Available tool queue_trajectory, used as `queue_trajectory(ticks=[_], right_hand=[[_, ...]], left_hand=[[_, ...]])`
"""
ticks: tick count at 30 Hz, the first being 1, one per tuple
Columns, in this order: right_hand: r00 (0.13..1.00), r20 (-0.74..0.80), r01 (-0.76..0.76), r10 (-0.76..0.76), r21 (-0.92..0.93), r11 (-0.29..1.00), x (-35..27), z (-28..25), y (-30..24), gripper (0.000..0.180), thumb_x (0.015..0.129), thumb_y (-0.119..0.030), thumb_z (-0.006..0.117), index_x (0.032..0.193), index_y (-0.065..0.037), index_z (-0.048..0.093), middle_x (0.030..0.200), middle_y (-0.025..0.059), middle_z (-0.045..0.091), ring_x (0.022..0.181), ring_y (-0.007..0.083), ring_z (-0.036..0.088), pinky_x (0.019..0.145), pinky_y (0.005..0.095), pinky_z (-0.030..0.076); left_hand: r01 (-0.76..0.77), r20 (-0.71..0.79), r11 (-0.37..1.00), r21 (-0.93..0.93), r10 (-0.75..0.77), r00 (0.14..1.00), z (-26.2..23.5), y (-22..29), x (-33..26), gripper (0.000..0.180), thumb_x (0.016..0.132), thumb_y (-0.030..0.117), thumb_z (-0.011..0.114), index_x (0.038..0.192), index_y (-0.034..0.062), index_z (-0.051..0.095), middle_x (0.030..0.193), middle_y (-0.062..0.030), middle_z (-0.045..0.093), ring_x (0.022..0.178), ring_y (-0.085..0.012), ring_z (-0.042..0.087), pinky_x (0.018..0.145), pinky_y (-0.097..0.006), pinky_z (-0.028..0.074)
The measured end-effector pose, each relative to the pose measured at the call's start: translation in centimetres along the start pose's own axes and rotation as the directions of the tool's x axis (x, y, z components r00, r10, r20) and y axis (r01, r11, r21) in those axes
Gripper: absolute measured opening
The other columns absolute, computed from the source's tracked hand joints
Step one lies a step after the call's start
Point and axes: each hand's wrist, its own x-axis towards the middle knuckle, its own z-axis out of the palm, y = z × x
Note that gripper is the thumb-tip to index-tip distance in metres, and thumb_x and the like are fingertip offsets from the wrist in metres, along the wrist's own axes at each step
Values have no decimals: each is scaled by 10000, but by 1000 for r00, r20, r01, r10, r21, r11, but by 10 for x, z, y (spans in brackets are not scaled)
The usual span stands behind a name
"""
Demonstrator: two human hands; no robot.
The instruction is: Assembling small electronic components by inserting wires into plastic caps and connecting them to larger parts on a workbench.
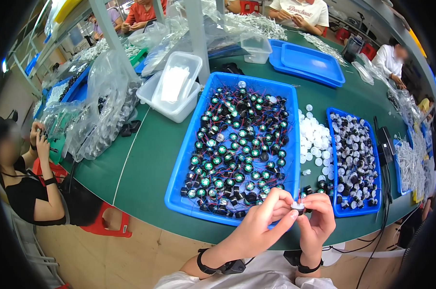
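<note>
Both hands meet at the near edge of the green table. My left hand (271,214) pinches a small round black part with a white cap (298,208) from its left side. On the other side, the fingers of my right hand (317,215) close on the same part, and a bit of red wire shows above it. Just beyond my hands lies a large blue tray (179,180) full of round black parts with green circuit faces and thin red and blue wires. To its right is a loose pile of white round caps (316,137).
A smaller blue tray (377,166) of white-capped black parts stands at the right, with black cables (385,192) beside it. Clear plastic tubs (177,108) and a metal post (197,41) stand at the back left. Flat blue trays (309,60) lie behind. Another person (22,188) sits at the left.
</note>
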Motion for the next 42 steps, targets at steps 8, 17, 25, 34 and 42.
queue_trajectory(ticks=[8,17,25,34,42], right_hand=[[990,-15,-144,143,-104,984,-1,-36,-9,275,648,40,685,888,2,556,775,78,577,726,159,539,695,276,417],[872,-454,-371,183,-369,852,7,-125,11,204,772,24,589,968,7,536,741,44,566,656,77,518,612,207,418],[928,-161,-371,336,-494,786,-5,-89,-13,176,716,8,641,885,9,589,671,70,578,556,121,517,535,246,408],[894,359,46,268,-668,743,6,-63,7,294,636,10,658,919,-40,596,794,81,455,773,249,459,665,325,387],[897,291,-228,333,-339,913,34,-79,-2,242,719,-57,661,949,-23,593,792,57,495,712,158,468,614,262,380]], left_hand=[[23,-3,1000,-2,-23,1000,2,2,1,142,898,54,441,1007,-26,396,1013,-165,581,945,-176,583,803,-273,455],[18,4,999,46,-19,1000,6,4,2,138,883,3,419,1003,-60,443,1008,-204,558,931,-261,584,840,-365,450],[-30,-93,999,30,33,995,8,2,2,95,885,-2,435,956,-42,485,951,-130,588,922,-164,573,840,-291,445],[-34,-123,992,121,49,991,9,-2,0,97,866,-15,458,950,-52,488,931,-144,590,896,-172,585,820,-290,463],[-24,-121,990,137,41,992,11,-2,2,97,858,-21,468,946,-53,493,928,-139,592,895,-175,587,821,-289,463]])
